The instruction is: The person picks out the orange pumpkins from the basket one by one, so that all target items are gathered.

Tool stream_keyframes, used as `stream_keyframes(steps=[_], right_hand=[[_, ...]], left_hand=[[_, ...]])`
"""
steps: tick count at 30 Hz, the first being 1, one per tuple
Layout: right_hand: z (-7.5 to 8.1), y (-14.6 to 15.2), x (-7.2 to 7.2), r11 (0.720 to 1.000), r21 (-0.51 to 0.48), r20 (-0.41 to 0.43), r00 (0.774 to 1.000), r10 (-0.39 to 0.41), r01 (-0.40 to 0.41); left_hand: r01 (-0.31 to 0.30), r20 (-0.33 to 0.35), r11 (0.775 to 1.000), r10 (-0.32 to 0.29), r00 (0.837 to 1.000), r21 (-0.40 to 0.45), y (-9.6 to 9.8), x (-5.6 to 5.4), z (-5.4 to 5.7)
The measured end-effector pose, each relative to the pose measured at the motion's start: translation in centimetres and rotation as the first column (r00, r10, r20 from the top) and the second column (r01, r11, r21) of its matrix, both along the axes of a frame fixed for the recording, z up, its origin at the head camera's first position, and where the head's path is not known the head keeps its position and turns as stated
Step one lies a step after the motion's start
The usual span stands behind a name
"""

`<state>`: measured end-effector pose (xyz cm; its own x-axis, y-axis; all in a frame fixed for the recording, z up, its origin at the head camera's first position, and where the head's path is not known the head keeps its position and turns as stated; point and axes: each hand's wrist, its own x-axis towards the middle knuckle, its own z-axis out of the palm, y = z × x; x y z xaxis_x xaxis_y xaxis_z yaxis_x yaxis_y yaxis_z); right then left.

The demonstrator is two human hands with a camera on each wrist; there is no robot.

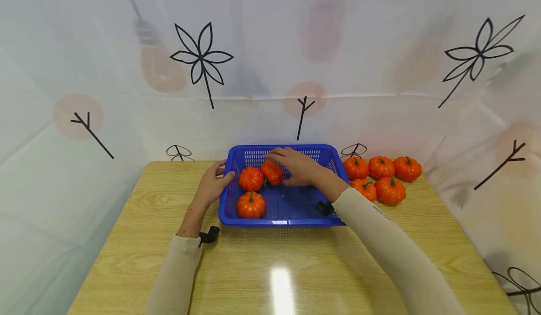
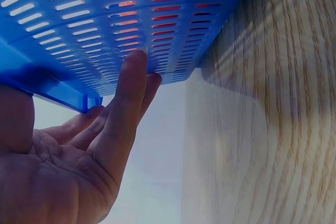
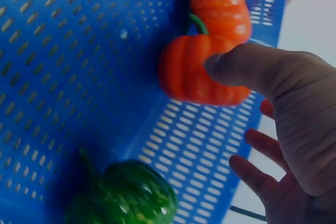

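A blue plastic basket (image 1: 287, 222) with slotted walls stands on the table. My left hand (image 1: 212, 183) grips its left rim, thumb over the edge; in the left wrist view its fingers (image 2: 131, 82) lie against the outer wall. Inside, at the left, are three small orange pumpkins: one near the front (image 1: 251, 205), one behind it (image 1: 250, 179) and a tilted one (image 1: 272, 172). Over the tilted pumpkin is my right hand (image 1: 297, 165), thumb (image 3: 236, 69) against it, other fingers spread apart. The right wrist view also shows a glossy green pumpkin-like piece (image 3: 134, 195) in the basket, hidden in the head view.
Several more orange pumpkins (image 1: 390, 190) sit in two rows on the table right of the basket, partly behind the right forearm. The wooden table (image 1: 245, 272) ends at a patterned white cloth (image 1: 262, 71) behind. A small black device (image 1: 210, 235) sits at each wrist.
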<state>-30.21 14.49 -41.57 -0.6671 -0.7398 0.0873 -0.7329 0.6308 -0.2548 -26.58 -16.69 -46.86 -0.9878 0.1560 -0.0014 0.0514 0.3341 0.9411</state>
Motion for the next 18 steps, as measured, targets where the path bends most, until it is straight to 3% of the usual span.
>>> stream_keyframes(steps=[9, 18], right_hand=[[-0.7, -1.2, -0.2, 0.996, 0.082, 0.068, 0.997, -0.034, 0.028], [-1.2, -1.4, -0.4, 0.999, 0.027, 0.114, 0.993, -0.043, 0.040]], left_hand=[[-0.001, -0.004, 1.000, 0.001, 1.000, 0.013, 0.1, -0.1, 0.0], [-0.010, -0.004, 1.000, 0.010, 1.000, -0.002, 0.2, -0.1, 0.1]])
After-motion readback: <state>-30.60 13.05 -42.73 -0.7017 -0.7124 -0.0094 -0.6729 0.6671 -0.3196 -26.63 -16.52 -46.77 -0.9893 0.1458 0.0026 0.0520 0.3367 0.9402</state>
